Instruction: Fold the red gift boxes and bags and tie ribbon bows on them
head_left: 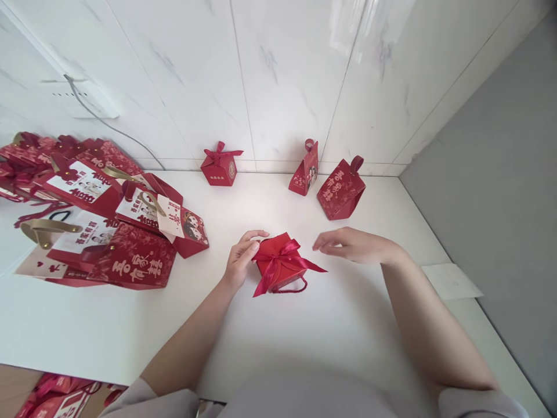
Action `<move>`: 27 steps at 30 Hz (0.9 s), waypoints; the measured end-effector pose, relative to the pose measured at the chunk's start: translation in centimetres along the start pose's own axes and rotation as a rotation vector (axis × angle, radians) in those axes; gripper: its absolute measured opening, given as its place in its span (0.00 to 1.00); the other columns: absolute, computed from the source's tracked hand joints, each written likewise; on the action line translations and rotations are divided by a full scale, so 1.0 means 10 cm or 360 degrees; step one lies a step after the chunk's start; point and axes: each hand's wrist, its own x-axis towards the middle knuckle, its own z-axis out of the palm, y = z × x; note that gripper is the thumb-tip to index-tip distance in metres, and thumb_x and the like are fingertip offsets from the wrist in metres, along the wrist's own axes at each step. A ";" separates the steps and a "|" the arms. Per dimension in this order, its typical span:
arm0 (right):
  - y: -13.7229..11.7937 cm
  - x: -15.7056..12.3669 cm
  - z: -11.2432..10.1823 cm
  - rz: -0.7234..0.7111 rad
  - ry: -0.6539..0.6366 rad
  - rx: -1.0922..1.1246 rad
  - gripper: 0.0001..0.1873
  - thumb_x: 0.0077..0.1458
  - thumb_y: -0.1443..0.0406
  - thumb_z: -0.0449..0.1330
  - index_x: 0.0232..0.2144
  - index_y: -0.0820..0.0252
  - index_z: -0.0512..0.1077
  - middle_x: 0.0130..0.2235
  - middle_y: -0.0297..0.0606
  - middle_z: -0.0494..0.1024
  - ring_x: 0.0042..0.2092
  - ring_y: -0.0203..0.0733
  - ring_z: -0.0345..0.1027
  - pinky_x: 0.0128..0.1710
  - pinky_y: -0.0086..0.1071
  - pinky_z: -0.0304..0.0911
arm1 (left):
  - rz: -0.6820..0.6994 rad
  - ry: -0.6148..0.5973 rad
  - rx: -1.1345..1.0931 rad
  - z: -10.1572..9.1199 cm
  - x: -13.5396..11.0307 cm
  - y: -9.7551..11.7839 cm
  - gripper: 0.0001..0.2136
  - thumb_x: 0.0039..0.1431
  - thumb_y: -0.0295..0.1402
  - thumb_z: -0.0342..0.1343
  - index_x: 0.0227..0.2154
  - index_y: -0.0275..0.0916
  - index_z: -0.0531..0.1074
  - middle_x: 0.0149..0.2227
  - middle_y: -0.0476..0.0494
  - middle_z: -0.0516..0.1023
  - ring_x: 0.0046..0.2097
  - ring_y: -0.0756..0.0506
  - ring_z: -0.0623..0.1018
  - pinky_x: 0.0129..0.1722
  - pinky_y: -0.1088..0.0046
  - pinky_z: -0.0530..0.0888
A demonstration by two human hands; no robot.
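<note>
Holding the red box at its nine o'clock corner, the left hand has its thumb against the edge and its fingers partly hidden behind. The box sits on the white tabletop in front of the person. The right hand hovers off the box near three o'clock, fingers loosely bent with a narrow gap, gripping nothing visible. The box looks like light, folded card: stiff along its creases, probably easy to dent if squeezed. Its satin ribbon bow should be soft and slippery, so the card sides seem the safer hold; the rope handle loops out at five o'clock. Ribbon tails toward seven and three o'clock could snag fingers. Further off stand a small bow-tied box at eleven, a triangular box near one and a loop-topped box between one and two. Crowded gift bags fill nine to ten o'clock, limiting leftward room.
</note>
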 end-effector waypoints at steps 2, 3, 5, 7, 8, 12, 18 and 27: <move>-0.07 0.08 0.08 -0.0079 0.0201 0.0103 0.15 0.59 0.55 0.54 0.45 0.49 0.74 0.49 0.36 0.76 0.49 0.48 0.69 0.48 0.41 0.64 | 0.0010 0.0002 0.0028 0.00 0.00 0.00 0.22 0.61 0.41 0.50 0.14 0.38 0.66 0.48 0.39 0.73 0.49 0.40 0.73 0.47 0.61 0.71; -0.11 0.12 0.13 -0.0136 0.0267 0.0186 0.16 0.60 0.54 0.53 0.46 0.50 0.73 0.52 0.36 0.73 0.52 0.48 0.67 0.51 0.43 0.61 | 0.0010 0.0009 0.0056 0.00 0.00 0.01 0.22 0.61 0.42 0.50 0.14 0.38 0.66 0.48 0.39 0.73 0.50 0.39 0.73 0.47 0.61 0.71; -0.18 0.21 0.24 -0.0257 0.0316 0.0355 0.17 0.62 0.54 0.51 0.48 0.50 0.71 0.57 0.37 0.68 0.58 0.47 0.61 0.57 0.44 0.56 | 0.0021 0.0023 0.0125 0.00 0.00 0.02 0.22 0.61 0.43 0.50 0.14 0.38 0.65 0.48 0.39 0.74 0.52 0.38 0.72 0.48 0.60 0.71; -0.22 0.27 0.34 -0.0342 0.0286 0.0468 0.16 0.63 0.54 0.51 0.47 0.51 0.71 0.59 0.38 0.64 0.62 0.46 0.55 0.59 0.43 0.53 | 0.0047 0.0016 0.0202 0.00 0.00 0.04 0.21 0.61 0.43 0.51 0.14 0.39 0.66 0.47 0.39 0.74 0.52 0.38 0.72 0.50 0.60 0.70; -0.22 0.29 0.37 -0.0364 0.0266 0.0502 0.15 0.63 0.54 0.51 0.45 0.52 0.72 0.60 0.39 0.64 0.63 0.45 0.53 0.60 0.43 0.52 | 0.0061 0.0008 0.0236 0.00 0.00 0.05 0.21 0.61 0.42 0.50 0.15 0.39 0.66 0.47 0.39 0.74 0.52 0.38 0.71 0.51 0.59 0.69; -0.21 0.31 0.46 -0.0389 0.0257 0.0574 0.12 0.60 0.54 0.56 0.34 0.56 0.70 0.61 0.40 0.61 0.63 0.46 0.53 0.59 0.43 0.54 | 0.0091 -0.0019 0.0314 -0.01 0.01 0.07 0.21 0.62 0.41 0.50 0.14 0.39 0.65 0.47 0.40 0.74 0.51 0.39 0.72 0.51 0.58 0.68; -0.18 0.35 0.53 -0.0384 0.0286 0.0498 0.17 0.60 0.52 0.55 0.27 0.58 0.69 0.61 0.40 0.61 0.61 0.46 0.57 0.60 0.42 0.51 | 0.0151 0.0002 0.0464 -0.01 0.00 0.07 0.19 0.62 0.41 0.50 0.18 0.39 0.70 0.47 0.40 0.74 0.53 0.39 0.70 0.52 0.58 0.68; -0.16 0.35 0.52 -0.0386 0.0202 0.0513 0.18 0.61 0.53 0.54 0.25 0.58 0.68 0.58 0.38 0.63 0.56 0.44 0.62 0.59 0.42 0.53 | 0.0295 0.0117 0.0668 0.02 -0.01 0.06 0.16 0.62 0.36 0.51 0.18 0.39 0.67 0.46 0.41 0.73 0.51 0.42 0.71 0.51 0.62 0.68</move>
